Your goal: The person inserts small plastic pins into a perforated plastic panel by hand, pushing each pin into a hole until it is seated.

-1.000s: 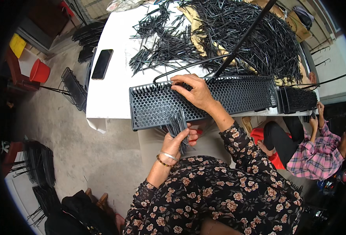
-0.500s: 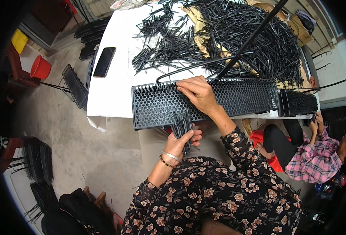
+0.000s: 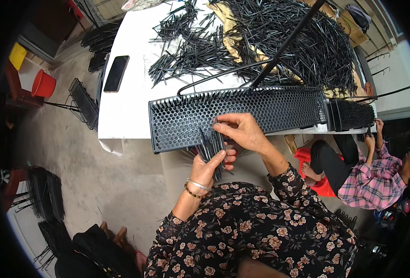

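Gripping a fanned bundle of thin black plastic sticks (image 3: 210, 148), our left hand (image 3: 210, 167) sits just below the near edge of the long black perforated plastic tray (image 3: 260, 111), fingers clenched around the bundle's lower part, sticks pointing up toward the tray. We wear a thin silver bangle and a dark beaded bracelet (image 3: 195, 189) on that wrist. Our right hand (image 3: 243, 131) is over the tray's near edge, thumb and fingertips pinched together at the top of the bundle, touching the stick tips; we cannot tell if it has one stick or several. The tray lies across the front edge of the white-covered table (image 3: 131, 106), its honeycomb holes facing up, and a second shorter black perforated tray (image 3: 353, 115) sits just beside its right end. A thin black metal rod frame (image 3: 242, 76) rises from behind the tray and angles to the upper right. Behind it, a big loose heap of black sticks (image 3: 284, 41) is spread over the table, partly on brown cardboard (image 3: 233, 28). A black smartphone (image 3: 116, 73) lies flat near the table's left edge, well apart from the hands. On the concrete floor to the left we see a red plastic bucket (image 3: 42, 84), a yellow box (image 3: 17, 55) and stacked black wire racks (image 3: 47, 194). At the right, another person in a pink plaid shirt (image 3: 372, 180) sits low by the table's end, on a red stool (image 3: 323, 185), hands up near the shorter tray.
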`<state>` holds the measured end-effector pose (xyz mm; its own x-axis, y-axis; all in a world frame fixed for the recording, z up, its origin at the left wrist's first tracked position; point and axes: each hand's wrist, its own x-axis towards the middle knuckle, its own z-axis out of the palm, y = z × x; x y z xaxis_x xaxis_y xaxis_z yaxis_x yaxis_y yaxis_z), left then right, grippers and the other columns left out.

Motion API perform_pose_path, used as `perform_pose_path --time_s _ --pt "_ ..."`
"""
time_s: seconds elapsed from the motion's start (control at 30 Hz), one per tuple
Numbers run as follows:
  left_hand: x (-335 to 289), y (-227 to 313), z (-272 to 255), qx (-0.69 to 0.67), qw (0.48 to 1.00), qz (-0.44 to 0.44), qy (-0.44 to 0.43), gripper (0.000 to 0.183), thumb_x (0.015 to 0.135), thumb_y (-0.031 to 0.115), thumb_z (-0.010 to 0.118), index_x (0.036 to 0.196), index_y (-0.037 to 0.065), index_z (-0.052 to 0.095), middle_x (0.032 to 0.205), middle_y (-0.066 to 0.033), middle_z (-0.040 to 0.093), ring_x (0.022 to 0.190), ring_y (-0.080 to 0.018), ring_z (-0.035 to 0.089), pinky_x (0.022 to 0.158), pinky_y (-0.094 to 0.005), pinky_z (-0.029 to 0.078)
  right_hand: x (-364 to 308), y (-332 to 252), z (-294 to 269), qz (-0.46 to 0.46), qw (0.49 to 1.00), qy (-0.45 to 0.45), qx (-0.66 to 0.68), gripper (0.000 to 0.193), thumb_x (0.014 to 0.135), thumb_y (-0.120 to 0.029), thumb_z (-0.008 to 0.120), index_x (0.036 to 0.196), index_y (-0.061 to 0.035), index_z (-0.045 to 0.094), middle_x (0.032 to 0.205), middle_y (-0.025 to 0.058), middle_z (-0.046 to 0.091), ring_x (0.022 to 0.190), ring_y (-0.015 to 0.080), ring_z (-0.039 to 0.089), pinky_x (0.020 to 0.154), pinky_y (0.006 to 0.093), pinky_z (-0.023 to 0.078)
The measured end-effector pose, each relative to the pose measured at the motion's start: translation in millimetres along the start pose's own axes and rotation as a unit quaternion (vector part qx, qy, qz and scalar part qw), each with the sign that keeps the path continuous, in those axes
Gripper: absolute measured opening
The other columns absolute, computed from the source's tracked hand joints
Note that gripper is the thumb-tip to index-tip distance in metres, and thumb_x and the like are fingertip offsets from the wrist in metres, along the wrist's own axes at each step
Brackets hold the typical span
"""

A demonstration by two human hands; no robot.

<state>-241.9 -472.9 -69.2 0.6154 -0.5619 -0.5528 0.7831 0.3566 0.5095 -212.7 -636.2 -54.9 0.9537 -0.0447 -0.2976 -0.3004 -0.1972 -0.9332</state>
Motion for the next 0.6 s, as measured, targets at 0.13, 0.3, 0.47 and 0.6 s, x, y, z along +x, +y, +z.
perform_pose_path --time_s 0.13,0.3,0.47,0.6 --pt "2 -4 1 -0.004 1.0 -0.004 0.009 0.027 0.09 0.01 0.054 0.113 -0.003 0.052 0.099 -0.0169 0.064 0.084 -0.0201 0.064 0.064 -0.0289 0.055 -3 -2 -8 0.04 0.999 -0.011 0.028 0.028 0.082 -0.016 0.067 0.101 0.0054 0.064 0.074 0.0052 0.065 0.061 0.0069 0.058 0.053 0.0199 0.047" --pt "3 -5 0 -0.008 1.0 -0.004 0.022 0.026 0.09 0.01 0.054 0.112 -0.002 0.054 0.1 -0.0166 0.064 0.084 -0.0202 0.065 0.063 -0.0287 0.055 -6 2 -12 0.066 0.997 -0.002 0.029 0.029 0.082 -0.014 0.066 0.104 0.0046 0.063 0.073 0.0056 0.065 0.059 0.0062 0.057 0.05 0.0187 0.046" --pt "6 -10 -1 -0.036 0.998 -0.009 0.049 0.022 0.089 0.009 0.055 0.108 -0.003 0.055 0.1 -0.0164 0.064 0.083 -0.0213 0.065 0.06 -0.0277 0.053 -9 1 -17 0.046 0.998 0.018 0.025 0.033 0.083 -0.014 0.066 0.111 0.0036 0.059 0.075 0.0065 0.066 0.06 0.0067 0.057 0.051 0.0184 0.046" --pt "6 -9 1 -0.008 0.998 -0.006 0.063 0.018 0.088 0.008 0.056 0.102 -0.003 0.056 0.099 -0.017 0.064 0.081 -0.0223 0.065 0.058 -0.0285 0.053 -8 6 -21 0.024 0.997 0.032 0.064 0.028 0.082 -0.01 0.064 0.106 0.0053 0.06 0.074 0.0074 0.066 0.06 0.0072 0.057 0.05 0.0192 0.046"
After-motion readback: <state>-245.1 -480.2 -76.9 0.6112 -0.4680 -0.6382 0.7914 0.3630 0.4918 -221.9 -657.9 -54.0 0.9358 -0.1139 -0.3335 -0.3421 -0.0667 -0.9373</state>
